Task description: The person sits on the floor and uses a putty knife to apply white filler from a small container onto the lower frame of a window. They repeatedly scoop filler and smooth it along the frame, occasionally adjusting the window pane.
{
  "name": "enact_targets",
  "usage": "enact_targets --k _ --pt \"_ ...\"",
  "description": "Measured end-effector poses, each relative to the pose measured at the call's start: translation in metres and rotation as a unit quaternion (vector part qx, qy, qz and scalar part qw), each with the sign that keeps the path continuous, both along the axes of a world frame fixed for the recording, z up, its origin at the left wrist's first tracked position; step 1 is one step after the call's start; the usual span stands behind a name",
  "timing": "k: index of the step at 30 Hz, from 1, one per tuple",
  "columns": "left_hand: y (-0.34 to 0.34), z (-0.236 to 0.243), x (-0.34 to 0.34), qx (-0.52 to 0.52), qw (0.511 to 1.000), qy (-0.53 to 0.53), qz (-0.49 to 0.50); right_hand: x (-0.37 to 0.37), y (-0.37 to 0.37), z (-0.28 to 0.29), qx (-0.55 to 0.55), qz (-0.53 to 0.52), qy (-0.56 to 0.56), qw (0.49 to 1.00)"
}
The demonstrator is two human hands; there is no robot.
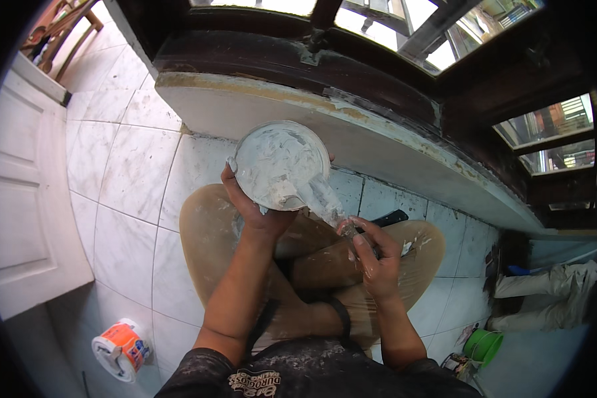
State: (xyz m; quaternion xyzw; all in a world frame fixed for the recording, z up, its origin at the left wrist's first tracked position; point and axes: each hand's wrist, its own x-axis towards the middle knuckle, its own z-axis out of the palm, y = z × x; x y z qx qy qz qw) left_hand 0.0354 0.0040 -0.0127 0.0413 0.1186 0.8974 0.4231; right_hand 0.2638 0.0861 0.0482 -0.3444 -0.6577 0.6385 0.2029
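My left hand (pixel 252 207) grips a round white lid or shallow container (pixel 275 156) smeared with white paste, fingers around its rim and underside, over my crossed legs (pixel 215 232). In my right hand (pixel 373 255) is a paste-coated putty knife (pixel 331 212), held by the handle, its broad blade at the lower right part of the round container. A black handle (pixel 391 219) of some tool shows just beyond my right hand, near my knee. White smears mark my fingers and trousers.
A white ledge (pixel 292 106) runs below dark wooden window frames (pixel 448 93). A white door (pixel 30 192) stands left, with wooden furniture (pixel 66 50) beyond. An orange-and-white bucket (pixel 123 348), a green bucket (pixel 481 345) and pale crumpled trousers (pixel 544 292) are around me on the tiled floor (pixel 136 166).
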Motion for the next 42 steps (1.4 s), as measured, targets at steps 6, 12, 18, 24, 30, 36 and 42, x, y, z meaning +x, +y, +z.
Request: enact_targets --k 6,12,18,24,30,36,42 --pt "-0.011 0.007 -0.016 -0.042 0.996 -0.077 0.035 0.03 0.016 0.011 0.006 -0.026 -0.07 0.997" --pt "-0.013 -0.001 -0.018 0.055 0.995 -0.079 0.026 0.008 0.041 0.046 0.332 0.007 -0.015 0.943" --pt "-0.017 -0.031 -0.02 0.14 0.99 -0.022 0.009 -0.039 0.047 0.079 0.435 0.128 -0.127 0.882" --pt "-0.011 -0.028 -0.014 -0.027 0.986 0.152 0.065 -0.032 0.043 0.065 0.277 0.129 -0.124 0.944" --pt "-0.008 -0.022 -0.013 -0.082 0.972 0.198 0.093 -0.021 0.042 0.029 -0.017 0.084 -0.091 0.992" --pt "-0.004 -0.001 -0.013 -0.103 0.981 0.091 0.134 -0.014 0.039 0.017 -0.135 0.053 -0.009 0.989" --pt "0.0 -0.012 -0.025 -0.074 0.98 -0.052 0.174 -0.036 0.046 0.026 0.084 0.045 0.077 0.992"
